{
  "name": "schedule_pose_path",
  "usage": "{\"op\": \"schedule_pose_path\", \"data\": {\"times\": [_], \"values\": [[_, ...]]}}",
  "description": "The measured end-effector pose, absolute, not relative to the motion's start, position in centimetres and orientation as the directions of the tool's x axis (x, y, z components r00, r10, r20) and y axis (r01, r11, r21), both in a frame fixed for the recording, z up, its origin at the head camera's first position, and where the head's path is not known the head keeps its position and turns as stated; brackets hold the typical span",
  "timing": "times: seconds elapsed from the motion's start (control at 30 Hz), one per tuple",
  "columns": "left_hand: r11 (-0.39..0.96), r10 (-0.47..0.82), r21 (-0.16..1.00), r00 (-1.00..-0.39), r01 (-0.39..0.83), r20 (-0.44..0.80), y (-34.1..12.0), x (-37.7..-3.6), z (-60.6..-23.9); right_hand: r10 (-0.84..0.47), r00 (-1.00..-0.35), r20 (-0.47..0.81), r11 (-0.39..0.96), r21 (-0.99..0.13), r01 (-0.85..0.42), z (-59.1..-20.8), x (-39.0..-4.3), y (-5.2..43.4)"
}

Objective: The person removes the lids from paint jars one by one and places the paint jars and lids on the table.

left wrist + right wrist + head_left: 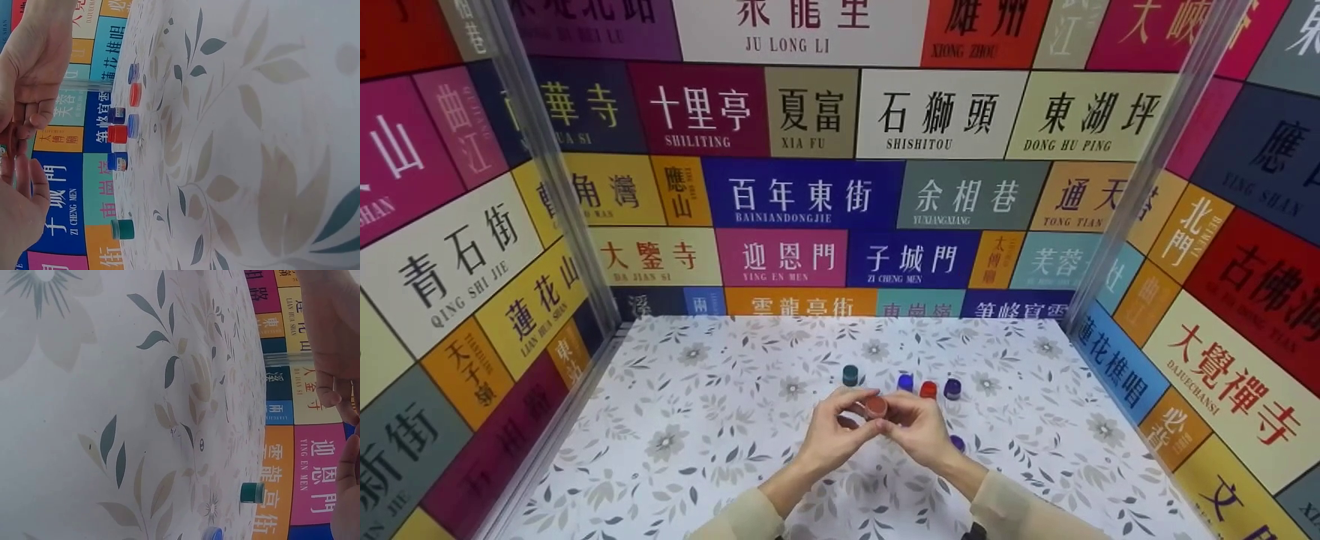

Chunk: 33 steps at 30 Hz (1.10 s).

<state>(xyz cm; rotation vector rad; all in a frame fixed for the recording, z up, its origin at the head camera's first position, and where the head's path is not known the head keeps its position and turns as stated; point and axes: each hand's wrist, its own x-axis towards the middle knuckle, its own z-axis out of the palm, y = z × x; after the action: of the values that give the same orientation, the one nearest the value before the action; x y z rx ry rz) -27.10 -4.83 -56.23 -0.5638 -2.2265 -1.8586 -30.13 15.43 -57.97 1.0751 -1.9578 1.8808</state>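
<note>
Between both hands, above the table, is a small brown paint jar (875, 407) with its round top facing the head camera. The fingers and thumb of my left hand (838, 426) pinch it from the left. My right hand (919, 424) holds its other side, thumb tips close together. At the left wrist view's edge the reddish-brown jar (8, 143) shows between the fingertips, partly cut off. In the right wrist view the fingers of the left hand (336, 354) and right hand (347, 495) meet at the frame edge, with the jar out of sight.
On the flower-patterned table (720, 465) stand a green jar (850, 375), a blue jar (905, 383), a red jar (928, 390) and a dark purple jar (952, 388). A purple piece (958, 443) is partly behind the right wrist. Sign-covered panels (802, 193) enclose the table.
</note>
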Motion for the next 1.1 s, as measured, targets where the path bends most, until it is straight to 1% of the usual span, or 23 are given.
{"op": "schedule_pose_path", "data": {"times": [0.17,0.4,0.77,1.0,1.1], "values": [[0.16,0.173,0.889,-0.899,0.428,0.402,-4.7,-27.0,-56.3,-0.339,-0.718,0.608,-0.055,-0.775,-0.63,-58.0,-30.0,15.5],[0.108,0.133,0.887,-0.891,0.448,0.434,-4.4,-27.0,-56.5,-0.336,-0.729,0.597,-0.04,-0.782,-0.622,-58.2,-29.8,15.5],[0.132,0.044,0.917,-0.927,0.376,0.373,-3.6,-26.7,-56.4,-0.298,-0.754,0.585,-0.023,-0.794,-0.607,-58.4,-29.6,15.3],[0.15,0.005,0.927,-0.938,0.343,0.346,-3.0,-26.5,-56.5,-0.263,-0.768,0.584,0.018,-0.793,-0.609,-58.3,-29.6,14.9],[0.147,-0.014,0.926,-0.935,0.347,0.353,-2.7,-26.4,-56.6,-0.248,-0.769,0.589,0.022,-0.79,-0.612,-58.4,-29.5,14.8]]}}
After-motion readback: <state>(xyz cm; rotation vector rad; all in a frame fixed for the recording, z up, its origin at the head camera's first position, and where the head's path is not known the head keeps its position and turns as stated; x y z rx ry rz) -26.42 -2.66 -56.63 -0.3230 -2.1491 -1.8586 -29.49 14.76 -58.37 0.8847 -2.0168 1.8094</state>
